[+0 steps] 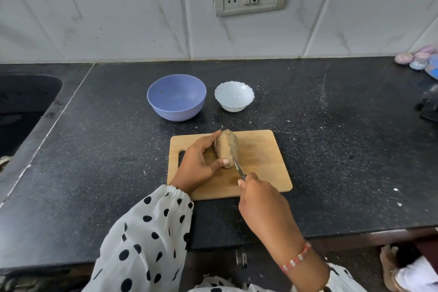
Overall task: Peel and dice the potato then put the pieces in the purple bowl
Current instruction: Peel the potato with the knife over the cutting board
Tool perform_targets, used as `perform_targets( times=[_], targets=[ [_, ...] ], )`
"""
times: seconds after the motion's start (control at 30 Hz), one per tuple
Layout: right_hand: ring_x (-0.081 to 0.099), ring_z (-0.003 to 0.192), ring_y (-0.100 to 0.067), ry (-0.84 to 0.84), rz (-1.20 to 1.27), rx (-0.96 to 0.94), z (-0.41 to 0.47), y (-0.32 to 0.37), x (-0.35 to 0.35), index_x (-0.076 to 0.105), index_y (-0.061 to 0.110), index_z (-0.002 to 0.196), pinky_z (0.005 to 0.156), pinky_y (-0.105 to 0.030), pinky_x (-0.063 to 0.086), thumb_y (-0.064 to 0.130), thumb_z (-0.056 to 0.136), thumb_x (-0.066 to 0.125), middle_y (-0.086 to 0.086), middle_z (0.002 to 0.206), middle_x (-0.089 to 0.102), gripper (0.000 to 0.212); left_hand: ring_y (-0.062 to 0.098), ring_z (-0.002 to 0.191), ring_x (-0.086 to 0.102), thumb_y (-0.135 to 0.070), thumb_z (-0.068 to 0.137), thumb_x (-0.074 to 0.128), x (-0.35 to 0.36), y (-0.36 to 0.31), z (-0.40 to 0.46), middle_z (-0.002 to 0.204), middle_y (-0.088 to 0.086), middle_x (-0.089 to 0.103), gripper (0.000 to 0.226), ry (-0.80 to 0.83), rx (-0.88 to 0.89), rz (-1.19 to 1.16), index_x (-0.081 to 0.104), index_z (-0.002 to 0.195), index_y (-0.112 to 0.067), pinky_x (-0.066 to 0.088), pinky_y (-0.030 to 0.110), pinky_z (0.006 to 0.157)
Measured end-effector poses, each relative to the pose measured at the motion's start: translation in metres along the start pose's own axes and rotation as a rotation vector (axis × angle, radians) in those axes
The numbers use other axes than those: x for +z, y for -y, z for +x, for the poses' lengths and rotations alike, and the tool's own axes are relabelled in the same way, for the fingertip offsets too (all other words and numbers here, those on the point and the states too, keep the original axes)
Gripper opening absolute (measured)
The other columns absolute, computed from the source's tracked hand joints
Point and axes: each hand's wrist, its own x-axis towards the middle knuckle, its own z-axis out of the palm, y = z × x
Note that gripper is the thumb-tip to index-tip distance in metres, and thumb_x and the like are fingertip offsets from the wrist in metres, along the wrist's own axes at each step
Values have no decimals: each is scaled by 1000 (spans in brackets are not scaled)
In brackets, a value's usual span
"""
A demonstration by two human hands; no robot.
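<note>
Knife laid along an unpeeled potato, first cut or peel about to start

The right hand (257, 197) is curled round the knife (234, 157) handle, blade running up toward 12 o'clock over the potato (226, 148); the left hand (200, 161) pinches the potato, thumb at its near end, fingers over the far end, steadying it on the board (260, 163); the skin looks whole, so I'd judge peeling hardly begun; next move calls for a shallow, controlled stroke, with the thumb close to the edge; the purple bowl (176, 97) sits at 11 o'clock from the board, nothing in it, a white bowl (234, 96) just beside it at 12; a sink (26, 106) lies far off at 9.
</note>
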Motion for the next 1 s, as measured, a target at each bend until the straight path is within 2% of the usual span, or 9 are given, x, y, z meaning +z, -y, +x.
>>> perform_targets(
  times=[0.13, 0.23, 0.33, 0.4, 0.53, 0.7, 0.8, 0.9, 1.0],
  targets=[
    [45, 65, -12, -13, 18, 2, 6, 4, 1, 47, 14, 106, 47, -23, 29, 29, 102, 28, 7, 73, 44, 24, 7, 126, 42, -34, 69, 69, -1, 2, 3, 133, -9, 44, 71, 34, -23, -81, 36, 131, -28, 31, 21, 105],
    [44, 60, -12, -38, -48, -8, 2, 3, 11, 44, 16, 105, 41, -19, 23, 30, 102, 27, 4, 79, 58, 22, 8, 124, 44, -39, 65, 71, -2, 3, 5, 129, -13, 46, 73, 40, -31, -101, 37, 128, -31, 33, 23, 104],
    [48, 60, -14, -27, -97, -40, -1, 0, 20, 42, 16, 108, 41, -20, 25, 30, 102, 26, 2, 83, 63, 22, 7, 123, 45, -43, 62, 70, -2, 6, 4, 129, -12, 47, 75, 31, -38, -131, 38, 128, -30, 34, 25, 104],
    [55, 67, -17, -3, -32, -17, 1, -3, 18, 43, 15, 108, 46, -24, 31, 31, 102, 27, 1, 83, 61, 24, 8, 123, 45, -37, 63, 73, 0, 7, 3, 129, -10, 48, 73, 24, -60, -167, 39, 128, -30, 35, 26, 104],
    [49, 69, -17, 32, 120, 54, 8, -5, 6, 49, 12, 102, 57, -28, 36, 32, 101, 30, 6, 72, 46, 28, 8, 124, 44, -44, 63, 70, 4, 5, 3, 131, -7, 48, 73, 11, -68, -173, 39, 128, -30, 35, 26, 104],
    [47, 73, -17, 1, 86, 84, 37, 15, 1, 51, 13, 108, 54, -27, 30, 27, 101, 32, -3, 90, 58, 25, 10, 125, 44, -45, 63, 69, 4, 3, 6, 132, -5, 48, 72, 7, -79, -153, 38, 127, -32, 34, 32, 107],
    [51, 74, -19, 6, 101, 94, 30, 9, 2, 50, 13, 105, 54, -28, 32, 31, 101, 29, -2, 86, 56, 28, 11, 123, 45, -35, 67, 70, 4, 3, 7, 131, -4, 49, 70, 11, -71, -111, 38, 129, -30, 36, 35, 106],
    [58, 81, -23, 0, 87, 68, 20, 8, 5, 48, 12, 103, 60, -28, 34, 31, 101, 28, -4, 91, 59, 28, 11, 124, 45, -30, 69, 69, 3, 4, 6, 130, -5, 48, 68, 20, -49, -102, 37, 129, -30, 36, 36, 106],
    [50, 74, -18, 17, 130, 77, 28, 8, 2, 48, 15, 95, 60, -29, 35, 31, 101, 29, 2, 81, 50, 26, 11, 123, 45, -32, 70, 67, 2, 4, 5, 131, -3, 49, 69, 15, -59, -106, 37, 132, -26, 36, 35, 106]
  ],
)
